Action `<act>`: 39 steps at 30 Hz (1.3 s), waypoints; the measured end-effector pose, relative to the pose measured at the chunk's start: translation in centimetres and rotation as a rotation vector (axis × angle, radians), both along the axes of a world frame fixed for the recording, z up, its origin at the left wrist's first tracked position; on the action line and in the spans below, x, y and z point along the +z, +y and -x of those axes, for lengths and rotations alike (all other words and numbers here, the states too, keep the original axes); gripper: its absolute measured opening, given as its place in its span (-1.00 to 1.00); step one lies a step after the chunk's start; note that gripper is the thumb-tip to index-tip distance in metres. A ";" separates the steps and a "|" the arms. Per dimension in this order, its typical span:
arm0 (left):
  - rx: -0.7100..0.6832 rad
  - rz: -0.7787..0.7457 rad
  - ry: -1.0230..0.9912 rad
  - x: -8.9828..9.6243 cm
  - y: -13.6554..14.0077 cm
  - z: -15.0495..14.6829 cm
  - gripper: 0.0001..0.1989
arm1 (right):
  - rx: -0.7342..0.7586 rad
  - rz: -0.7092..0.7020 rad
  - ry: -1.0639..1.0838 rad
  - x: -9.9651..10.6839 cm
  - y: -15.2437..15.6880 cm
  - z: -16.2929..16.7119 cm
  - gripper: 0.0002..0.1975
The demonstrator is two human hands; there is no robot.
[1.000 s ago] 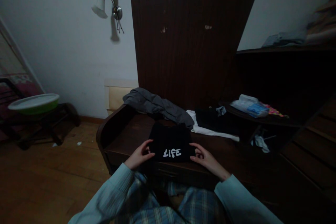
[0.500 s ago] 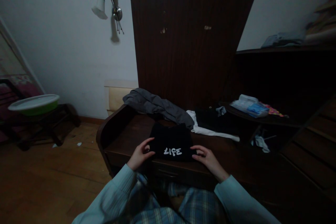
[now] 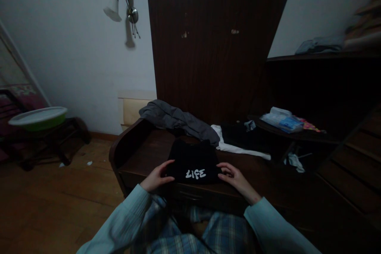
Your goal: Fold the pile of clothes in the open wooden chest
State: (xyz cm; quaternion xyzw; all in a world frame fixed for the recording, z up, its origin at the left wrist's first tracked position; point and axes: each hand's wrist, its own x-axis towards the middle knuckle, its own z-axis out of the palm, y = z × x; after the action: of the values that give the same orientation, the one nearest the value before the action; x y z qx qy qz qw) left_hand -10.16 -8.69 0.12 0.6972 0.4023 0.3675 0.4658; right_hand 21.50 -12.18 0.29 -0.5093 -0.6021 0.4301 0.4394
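A folded black shirt [image 3: 193, 156] with white lettering lies flat on the dark wooden cabinet top [image 3: 139, 154], close to its front edge. At the shirt's left edge is my left hand [image 3: 154, 176], with thumb and fingers spread apart and the tips touching the cloth. My right hand [image 3: 235, 178] rests at the opposite edge, fingers slightly bent and parted from the thumb. Neither hand is visibly gripping the fabric. Behind the shirt, a crumpled grey garment [image 3: 181, 121] stretches along the back of the cabinet top.
A black and white garment [image 3: 244, 139] lies to the right. Plastic packets [image 3: 282, 120] sit on a shelf there. A tall dark board [image 3: 214, 47] stands behind. Far left, a green basin [image 3: 41, 121] with a pale lid rests on a low stand. A lamp [image 3: 113, 8] hangs on the wall.
My left hand has shifted slightly left and its fingers have spread a little more. The shirt lies nearly as before, and my right hand has barely moved.
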 end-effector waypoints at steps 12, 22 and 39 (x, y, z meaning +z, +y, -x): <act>0.118 0.061 0.034 -0.6 -0.2 -0.1 -0.45 | -0.094 0.009 -0.034 -1.2 -0.6 -0.1 -0.72; 0.097 0.056 0.070 0.6 1.3 -1.7 -0.56 | -0.089 0.006 0.004 0.8 2.1 0.8 -0.60; 0.076 0.255 -0.006 1.2 7.1 -2.8 -0.48 | -0.061 -0.033 -0.227 0.5 8.3 0.6 -0.67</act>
State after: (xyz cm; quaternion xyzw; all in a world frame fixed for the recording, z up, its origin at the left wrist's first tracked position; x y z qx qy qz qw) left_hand -7.32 -1.58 1.29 0.6154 0.4707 0.3329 0.5376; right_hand 20.92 -3.88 0.84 -0.5655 -0.6394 0.3460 0.3895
